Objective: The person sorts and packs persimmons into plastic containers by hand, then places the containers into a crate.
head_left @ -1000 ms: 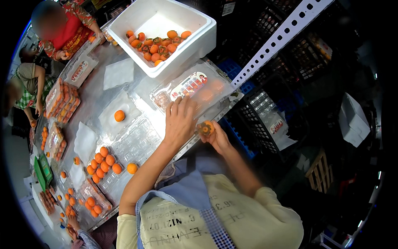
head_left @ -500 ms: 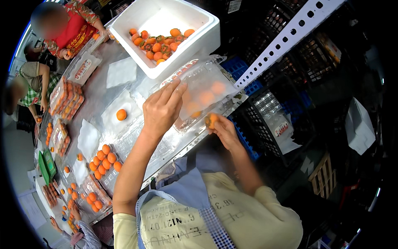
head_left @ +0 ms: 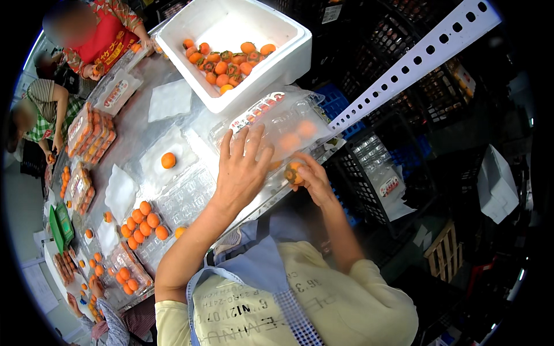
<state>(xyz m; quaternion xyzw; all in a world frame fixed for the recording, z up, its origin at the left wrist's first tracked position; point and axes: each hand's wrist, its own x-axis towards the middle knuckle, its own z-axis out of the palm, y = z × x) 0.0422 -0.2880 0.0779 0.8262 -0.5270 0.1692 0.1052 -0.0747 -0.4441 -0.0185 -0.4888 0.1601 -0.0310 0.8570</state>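
White foam box (head_left: 288, 55) of persimmons sits at the surface's (head_left: 173, 130) far end. Clear plastic clamshell tray (head_left: 283, 130) lies at the near edge; left hand (head_left: 242, 173) spread flat on it, grasping nothing. Right hand (head_left: 309, 176) grips 1 persimmon (head_left: 294, 172) beside the tray.

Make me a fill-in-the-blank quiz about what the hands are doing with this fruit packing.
1. The right hand holds one ____ fruit.
2. The left hand rests on a clear plastic ____.
3. Loose fruit lies in the ____ foam box.
Missing words: orange; clamshell pack; white
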